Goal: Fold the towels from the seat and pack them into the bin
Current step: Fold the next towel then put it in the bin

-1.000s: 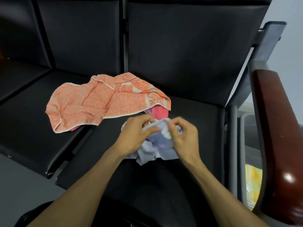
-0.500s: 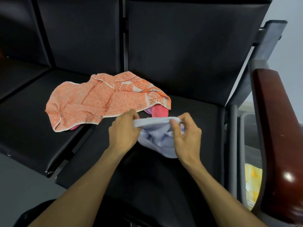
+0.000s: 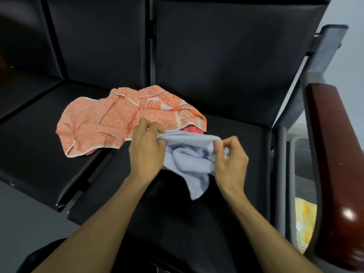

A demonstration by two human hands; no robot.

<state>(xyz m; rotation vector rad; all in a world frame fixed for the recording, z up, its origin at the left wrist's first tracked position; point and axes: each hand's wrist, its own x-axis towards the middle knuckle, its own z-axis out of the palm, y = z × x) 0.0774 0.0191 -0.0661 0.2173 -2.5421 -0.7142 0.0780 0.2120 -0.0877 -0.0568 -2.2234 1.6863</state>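
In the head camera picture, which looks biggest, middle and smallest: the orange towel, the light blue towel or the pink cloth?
1. orange towel, spread across the seat
2. light blue towel, bunched between both hands and nearer the camera, so its real size is unsure
3. pink cloth, mostly hidden under the orange towel; only a bit shows

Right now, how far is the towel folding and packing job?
Done: a yellow cloth seems to lie already in the bin at the right. In hand: both hands, left hand and right hand, pinch the top edge of the pale blue towel, unfolded. Left: the orange towel and a pink one beneath wait on the seat.
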